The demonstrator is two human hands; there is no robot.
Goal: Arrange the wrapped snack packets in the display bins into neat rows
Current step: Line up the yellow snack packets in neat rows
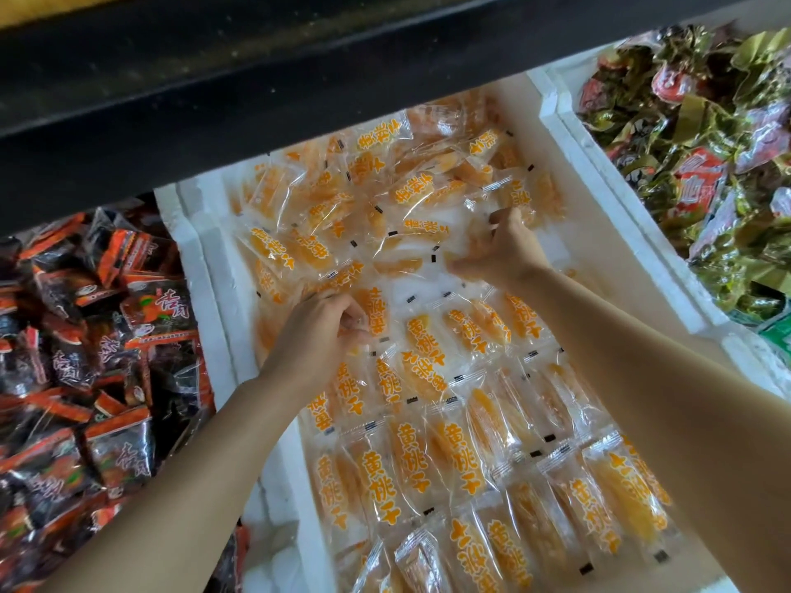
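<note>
Clear packets of orange dried fruit with orange lettering fill a white foam bin (599, 199). The near packets (462, 460) lie side by side in rows; the far ones (342, 194) are a loose heap. My left hand (316, 331) is in the middle of the bin, fingers curled round a packet (376, 312) at the heap's near edge. My right hand (501, 250) reaches further in, fingers bent and pinching a clear packet (398, 263) in the heap.
A bin of black and red packets (85, 344) stands to the left. Green, gold and red wrapped sweets (706, 156) fill the bin on the right. A dark shelf edge (257, 79) overhangs the bins' far side.
</note>
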